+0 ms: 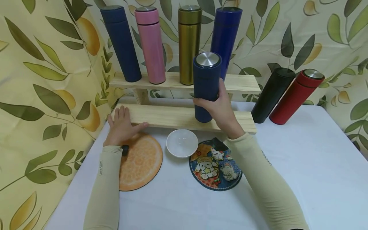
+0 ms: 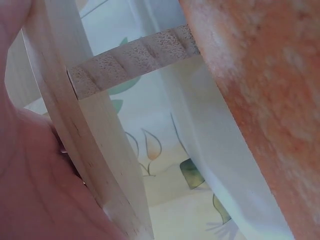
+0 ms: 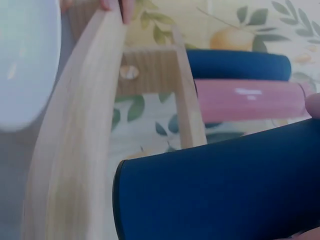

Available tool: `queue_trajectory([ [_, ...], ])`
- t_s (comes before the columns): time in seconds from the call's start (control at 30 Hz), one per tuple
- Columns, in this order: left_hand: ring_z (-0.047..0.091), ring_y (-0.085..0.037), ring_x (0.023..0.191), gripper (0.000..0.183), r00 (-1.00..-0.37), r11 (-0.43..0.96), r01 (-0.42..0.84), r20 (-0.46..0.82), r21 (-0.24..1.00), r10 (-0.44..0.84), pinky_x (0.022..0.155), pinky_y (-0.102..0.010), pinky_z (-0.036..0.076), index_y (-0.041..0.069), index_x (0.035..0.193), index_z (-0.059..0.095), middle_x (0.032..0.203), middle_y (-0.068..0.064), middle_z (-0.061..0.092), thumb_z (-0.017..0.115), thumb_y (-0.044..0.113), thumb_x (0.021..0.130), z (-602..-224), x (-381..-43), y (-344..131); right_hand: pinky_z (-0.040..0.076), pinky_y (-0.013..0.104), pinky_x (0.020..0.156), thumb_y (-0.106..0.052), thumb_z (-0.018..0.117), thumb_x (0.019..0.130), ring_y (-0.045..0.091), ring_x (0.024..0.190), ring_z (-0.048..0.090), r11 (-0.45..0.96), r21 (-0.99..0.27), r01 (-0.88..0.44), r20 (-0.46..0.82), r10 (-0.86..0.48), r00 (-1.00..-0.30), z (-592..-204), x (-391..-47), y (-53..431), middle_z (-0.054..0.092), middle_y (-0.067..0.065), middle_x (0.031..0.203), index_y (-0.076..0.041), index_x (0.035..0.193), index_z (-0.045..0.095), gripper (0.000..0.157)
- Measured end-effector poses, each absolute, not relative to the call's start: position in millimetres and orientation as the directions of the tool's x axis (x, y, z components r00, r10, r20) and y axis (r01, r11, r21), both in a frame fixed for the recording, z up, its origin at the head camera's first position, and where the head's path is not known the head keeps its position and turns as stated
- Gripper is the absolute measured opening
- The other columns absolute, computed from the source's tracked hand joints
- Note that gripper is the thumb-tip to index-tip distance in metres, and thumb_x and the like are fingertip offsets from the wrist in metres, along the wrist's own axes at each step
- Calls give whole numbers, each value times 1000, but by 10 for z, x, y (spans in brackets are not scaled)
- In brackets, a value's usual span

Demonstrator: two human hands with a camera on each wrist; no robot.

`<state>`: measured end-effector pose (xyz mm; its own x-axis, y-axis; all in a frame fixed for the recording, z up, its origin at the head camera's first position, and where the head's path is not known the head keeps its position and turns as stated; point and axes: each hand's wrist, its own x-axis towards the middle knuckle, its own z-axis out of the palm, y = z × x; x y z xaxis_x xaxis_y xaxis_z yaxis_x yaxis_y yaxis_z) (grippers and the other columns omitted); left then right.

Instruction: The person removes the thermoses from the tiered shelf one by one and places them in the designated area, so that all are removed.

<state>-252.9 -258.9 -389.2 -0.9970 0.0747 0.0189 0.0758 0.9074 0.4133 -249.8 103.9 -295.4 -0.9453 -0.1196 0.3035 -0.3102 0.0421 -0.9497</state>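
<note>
My right hand point(image 1: 224, 111) grips a dark blue thermos bottle point(image 1: 206, 86) with a silver lid, thumb and fingers round its body. The bottle stands nearly upright over the right part of the lower step of a wooden two-tier rack point(image 1: 164, 115). In the right wrist view, the bottle's base point(image 3: 119, 200) shows close to the pale front board point(image 3: 82, 150). My left hand point(image 1: 122, 126) rests on the left end of that lower step, fingers spread across the wood. From the left wrist view, the palm point(image 2: 35, 175) lies close along the board's edge.
Navy point(image 1: 122, 44), pink point(image 1: 150, 46), gold point(image 1: 189, 44) and blue point(image 1: 226, 32) bottles stand on the upper step. Black point(image 1: 273, 95) and red point(image 1: 297, 97) bottles stand right of the rack. In front are an orange round mat point(image 1: 143, 163), white bowl point(image 1: 182, 143) and cartoon mat point(image 1: 215, 169).
</note>
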Motion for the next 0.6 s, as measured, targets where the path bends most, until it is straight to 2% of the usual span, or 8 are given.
queue_trajectory([
  [0.2, -4, -52, 159, 128, -997, 908, 82, 23, 412, 80, 117, -76, -11, -11, 166, 3, 173, -35, 2, 60, 78, 95, -3874, -2507, -2602, 31, 64, 119, -15, 82, 90, 29, 143, 46, 89, -942, -322, 319, -48, -946, -2924, -2383, 1365, 49, 6, 157, -24, 162, 36, 86],
  [0.6, -5, -53, 159, 127, -996, 902, 84, 8, 423, 89, 116, -76, -12, -12, 166, 2, 172, -36, 1, 60, 77, 96, -3851, -2503, -2570, 21, 66, 123, -2, 79, 91, 29, 146, 37, 45, -943, -328, 331, 110, -937, -2904, -2184, 2088, 41, 6, 160, -27, 160, 38, 84],
])
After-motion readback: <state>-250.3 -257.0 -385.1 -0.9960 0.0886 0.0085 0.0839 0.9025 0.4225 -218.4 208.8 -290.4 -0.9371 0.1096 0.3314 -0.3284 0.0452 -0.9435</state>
